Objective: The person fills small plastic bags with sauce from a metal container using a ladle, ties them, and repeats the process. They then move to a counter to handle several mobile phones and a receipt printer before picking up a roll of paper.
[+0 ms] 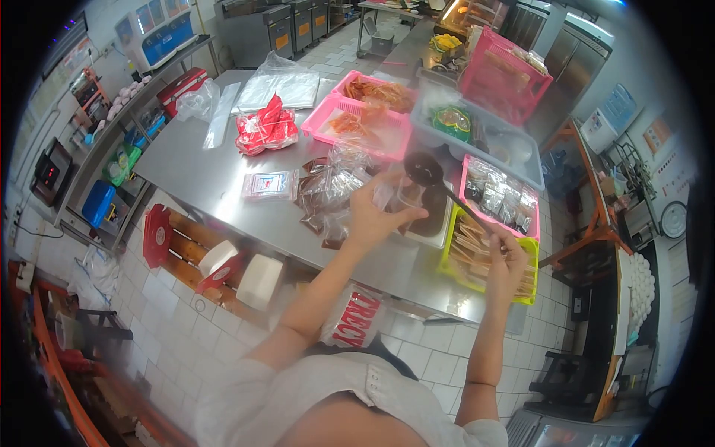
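My left hand (375, 217) holds a small clear plastic bag (395, 195) open above the steel table (223, 175). My right hand (506, 257) grips the long handle of a dark ladle (424, 169), whose bowl hovers just above the bag's mouth. Under the bag sits a white tray of dark sauce (434, 216). A pile of filled clear sauce bags (328, 192) lies just left of my left hand.
Pink trays of orange food (365, 112), a pink tray of packets (500, 195), a yellow-green basket of flat packets (477, 257), a clear tub (477, 130), red bags (266, 128) and clear plastic bags (281, 83) crowd the table. Red stools (160, 235) stand underneath.
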`<state>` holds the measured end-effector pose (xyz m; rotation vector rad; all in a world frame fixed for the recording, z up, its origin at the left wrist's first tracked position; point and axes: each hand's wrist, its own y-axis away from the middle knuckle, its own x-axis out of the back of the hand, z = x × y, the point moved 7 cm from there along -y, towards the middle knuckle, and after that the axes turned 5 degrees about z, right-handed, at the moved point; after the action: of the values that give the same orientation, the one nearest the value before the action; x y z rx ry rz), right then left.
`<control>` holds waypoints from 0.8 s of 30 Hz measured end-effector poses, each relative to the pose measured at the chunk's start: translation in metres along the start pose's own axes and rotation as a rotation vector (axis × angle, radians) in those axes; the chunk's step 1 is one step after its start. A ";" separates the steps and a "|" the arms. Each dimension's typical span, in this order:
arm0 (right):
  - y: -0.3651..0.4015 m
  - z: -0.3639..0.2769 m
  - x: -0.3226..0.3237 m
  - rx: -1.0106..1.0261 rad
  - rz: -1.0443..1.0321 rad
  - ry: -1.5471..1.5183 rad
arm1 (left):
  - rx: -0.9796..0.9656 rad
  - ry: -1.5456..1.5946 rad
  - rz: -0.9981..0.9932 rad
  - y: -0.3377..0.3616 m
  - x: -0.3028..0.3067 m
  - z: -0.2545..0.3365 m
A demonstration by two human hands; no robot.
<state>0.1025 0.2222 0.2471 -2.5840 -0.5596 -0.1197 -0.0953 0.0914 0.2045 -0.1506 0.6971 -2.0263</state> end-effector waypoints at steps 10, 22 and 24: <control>0.009 0.084 -0.035 0.235 -0.098 0.756 | -0.019 -0.109 0.069 0.032 0.010 -0.020; 0.081 0.016 -0.102 0.208 -0.123 -0.028 | 0.352 0.080 0.215 0.083 0.047 -0.022; 0.083 0.020 -0.105 0.079 -0.206 -0.137 | 0.289 -0.037 0.208 0.082 0.057 -0.006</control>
<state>0.0406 0.1273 0.1738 -2.4650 -0.8633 0.0108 -0.0660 0.0153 0.1461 0.0523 0.3742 -1.8943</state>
